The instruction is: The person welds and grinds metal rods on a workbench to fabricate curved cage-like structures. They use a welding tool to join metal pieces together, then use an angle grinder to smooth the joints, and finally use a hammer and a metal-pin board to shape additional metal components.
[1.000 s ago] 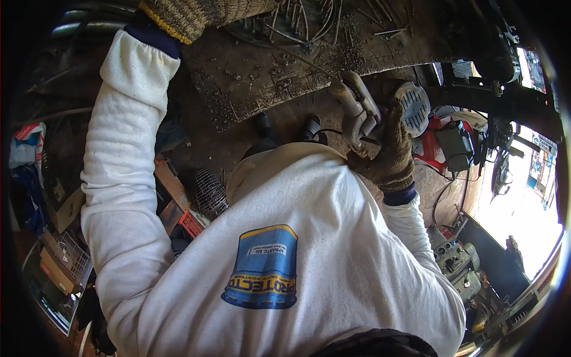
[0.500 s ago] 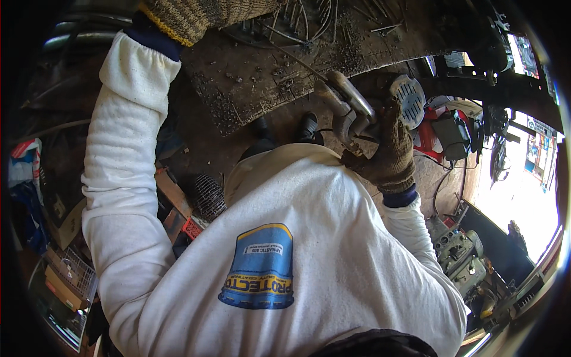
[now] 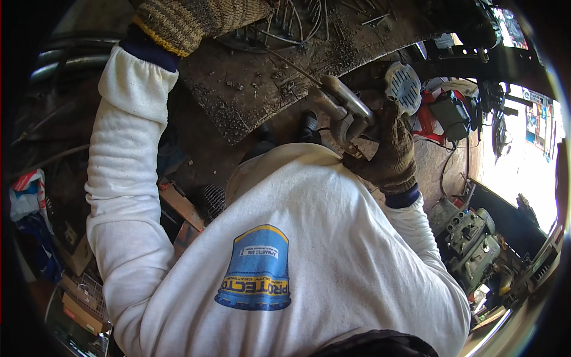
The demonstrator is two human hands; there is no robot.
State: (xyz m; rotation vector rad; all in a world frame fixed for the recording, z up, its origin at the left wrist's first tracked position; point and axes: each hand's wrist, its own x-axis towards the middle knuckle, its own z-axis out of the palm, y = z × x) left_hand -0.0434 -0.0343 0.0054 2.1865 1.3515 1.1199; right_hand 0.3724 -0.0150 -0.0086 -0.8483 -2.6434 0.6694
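My right hand, in a brown knitted glove, is closed round the handle of a metal welding electrode holder. A thin welding rod sticks out of its jaws, slanting up and left over the worktable. At the top edge my left hand, in a speckled knitted glove with yellow trim, reaches over the table beside a frame of bent metal rods. Its fingertips are cut off or hidden, so its grip does not show. Dark bits lie scattered over the tabletop.
A pale round slotted plate stands just beyond my right hand. Farther right are a red and black box with a cable and a greyish machine part. Metal pipes lie at the far left, above boxes and a wire basket.
The view has shifted slightly, and the table and rod frame sit a little higher and further left. Both hands keep nearly the same pose, the right still gripping the electrode holder.
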